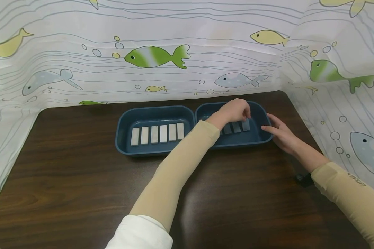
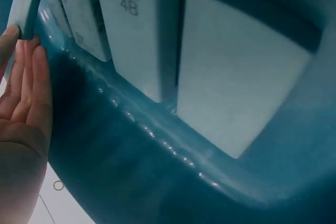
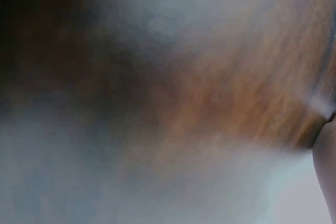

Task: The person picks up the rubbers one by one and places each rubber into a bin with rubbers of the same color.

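Head view: left hand (image 1: 233,111) pinches a grey block (image 1: 245,124) in the right tray (image 1: 261,138), near the table's (image 1: 81,180) far edge. Right hand (image 1: 278,133), fingers straight, touches that tray's right rim. Left tray (image 1: 124,117) holds six blocks (image 1: 157,134).

Both my forearms are covered by snug tan sleeves that end at the wrists. My left hand (image 1: 233,110) and right hand (image 1: 278,133) are bare. The right sleeve carries small dark lettering near its cuff. A white shirt sleeve shows above the left elbow.
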Demonstrator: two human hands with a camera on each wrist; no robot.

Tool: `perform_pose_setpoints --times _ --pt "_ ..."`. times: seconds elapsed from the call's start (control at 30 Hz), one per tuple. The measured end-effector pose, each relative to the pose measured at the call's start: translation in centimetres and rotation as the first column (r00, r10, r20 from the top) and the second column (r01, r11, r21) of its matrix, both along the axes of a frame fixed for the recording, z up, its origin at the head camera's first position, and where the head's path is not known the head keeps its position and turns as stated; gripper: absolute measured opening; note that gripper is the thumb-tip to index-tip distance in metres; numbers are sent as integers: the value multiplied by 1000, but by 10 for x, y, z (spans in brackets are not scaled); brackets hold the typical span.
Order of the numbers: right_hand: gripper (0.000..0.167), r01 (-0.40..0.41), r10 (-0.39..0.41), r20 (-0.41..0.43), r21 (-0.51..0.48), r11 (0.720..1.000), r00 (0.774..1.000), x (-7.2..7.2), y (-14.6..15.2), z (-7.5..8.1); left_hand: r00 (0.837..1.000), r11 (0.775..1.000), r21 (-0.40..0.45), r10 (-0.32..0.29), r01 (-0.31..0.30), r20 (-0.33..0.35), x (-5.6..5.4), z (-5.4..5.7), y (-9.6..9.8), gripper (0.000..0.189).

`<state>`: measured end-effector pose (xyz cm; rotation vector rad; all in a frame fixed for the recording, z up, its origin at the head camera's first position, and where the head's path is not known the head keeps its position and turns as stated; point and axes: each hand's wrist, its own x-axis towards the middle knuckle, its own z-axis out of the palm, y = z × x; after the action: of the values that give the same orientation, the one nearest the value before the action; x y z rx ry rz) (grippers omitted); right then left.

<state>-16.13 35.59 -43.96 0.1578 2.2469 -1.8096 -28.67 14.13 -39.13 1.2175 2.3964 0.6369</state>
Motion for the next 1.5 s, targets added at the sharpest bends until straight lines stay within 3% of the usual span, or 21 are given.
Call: perform_pose_setpoints --times 0.4,1.5 --pt "65 6 -6 1 -13 1000 1000 0 0 0 999 1000 1 17 -17 33 -2 -9 -1 23" --pt "65 6 -6 -9 -22 1000 1000 0 0 0 997 1000 17 16 -17 82 -1 -11 -2 21"
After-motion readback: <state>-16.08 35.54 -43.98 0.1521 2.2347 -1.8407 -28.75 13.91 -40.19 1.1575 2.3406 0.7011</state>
